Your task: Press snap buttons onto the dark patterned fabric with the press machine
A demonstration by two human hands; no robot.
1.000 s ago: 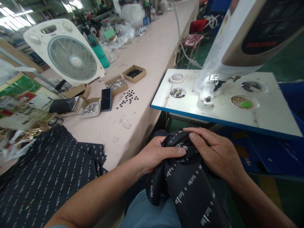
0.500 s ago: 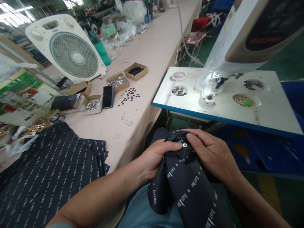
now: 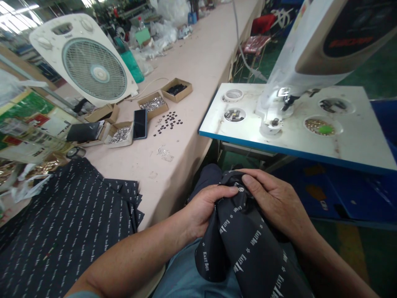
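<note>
Over my lap hangs a black printed fabric piece (image 3: 248,244) with white "East Boy" lettering and stars. A small silver snap (image 3: 241,189) shows on its gathered top edge. My left hand (image 3: 206,203) grips the cloth, its thumb beside the snap. From the other side my right hand (image 3: 273,196) pinches the same fabric, thumb on top near the snap; its other fingers are hidden behind the cloth. In front stands a snap press (image 3: 273,120) on a white work plate (image 3: 291,145) with cups of small metal parts.
On the table (image 3: 192,87) at left lie stacked black printed fabric pieces (image 3: 77,215), a phone (image 3: 140,124), open boxes of snap parts (image 3: 151,104) and loose black caps (image 3: 170,122). A white fan (image 3: 96,70) stands behind them. A red chair (image 3: 259,35) is beyond the press.
Both hands keep their hold on the fabric beside the snap. The lower cloth hangs slightly further right, and the camera view has shifted a little.
</note>
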